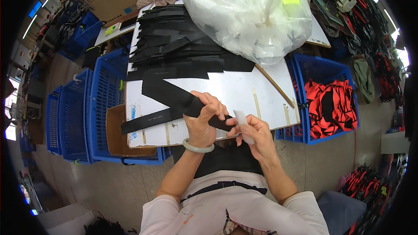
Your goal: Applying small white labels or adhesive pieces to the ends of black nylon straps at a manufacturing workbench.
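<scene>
My left hand (203, 117) grips a long black fabric strip (167, 95) that runs up and left across the white board (244, 89). A pale bangle sits on that wrist. My right hand (257, 132) holds a small white paper-like piece (242, 119) against the end of the black strip, close beside my left hand. A large heap of black fabric strips (178, 48) lies on the far part of the board.
A big clear plastic bag of white pieces (250, 13) rests at the board's far right. Blue crates (87, 113) stand at the left; another blue crate (326, 104) at the right holds red and black fabric. A cardboard box (115, 135) sits under the board's left corner.
</scene>
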The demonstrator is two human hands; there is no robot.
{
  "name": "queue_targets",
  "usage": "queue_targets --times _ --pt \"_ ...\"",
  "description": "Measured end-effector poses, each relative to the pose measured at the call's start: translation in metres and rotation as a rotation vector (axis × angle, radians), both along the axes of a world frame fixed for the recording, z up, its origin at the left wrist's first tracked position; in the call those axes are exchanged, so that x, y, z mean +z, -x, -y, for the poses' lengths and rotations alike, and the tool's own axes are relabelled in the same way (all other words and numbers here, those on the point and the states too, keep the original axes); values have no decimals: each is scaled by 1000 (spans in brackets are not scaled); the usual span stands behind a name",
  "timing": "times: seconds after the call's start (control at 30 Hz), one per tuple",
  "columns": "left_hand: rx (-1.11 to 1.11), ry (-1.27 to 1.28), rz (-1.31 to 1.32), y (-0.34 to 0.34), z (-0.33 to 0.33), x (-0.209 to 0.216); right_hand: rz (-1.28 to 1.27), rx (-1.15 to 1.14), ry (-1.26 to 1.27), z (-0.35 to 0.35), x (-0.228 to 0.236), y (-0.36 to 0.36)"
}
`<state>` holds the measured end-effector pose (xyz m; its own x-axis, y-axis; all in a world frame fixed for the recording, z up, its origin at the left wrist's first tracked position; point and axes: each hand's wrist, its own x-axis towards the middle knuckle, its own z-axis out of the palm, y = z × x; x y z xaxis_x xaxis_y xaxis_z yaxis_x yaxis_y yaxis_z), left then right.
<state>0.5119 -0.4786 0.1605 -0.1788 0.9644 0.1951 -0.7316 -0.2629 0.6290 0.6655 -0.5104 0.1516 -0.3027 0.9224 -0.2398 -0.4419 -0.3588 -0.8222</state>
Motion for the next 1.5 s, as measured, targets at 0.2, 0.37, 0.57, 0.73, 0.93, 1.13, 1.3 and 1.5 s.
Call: queue_targets --times 0.2,0.37,0.57,0.73,0.93,1.13,1.3,1.5 --pt "-62 6 105 1 1 -7 -336 50 45 2 -7 4" --pt "-74 1 -3 3 3 -14 -210 64 45 12 -11 12" --pt "-236 28 103 -3 11 -19 -645 53 175 21 -31 26" --pt "-88 -43 107 1 8 -5 -705 183 136 17 -29 22" --pt "-178 -42 63 2 6 -2 -817 241 144 18 -35 32" --pt "-143 -2 30 -5 7 6 -783 233 138 10 -23 22" --pt "-53 450 430 32 -25 0 169 57 -224 -3 20 -19" --pt "-198 601 618 34 -23 5 818 123 -788 -21 46 -11"
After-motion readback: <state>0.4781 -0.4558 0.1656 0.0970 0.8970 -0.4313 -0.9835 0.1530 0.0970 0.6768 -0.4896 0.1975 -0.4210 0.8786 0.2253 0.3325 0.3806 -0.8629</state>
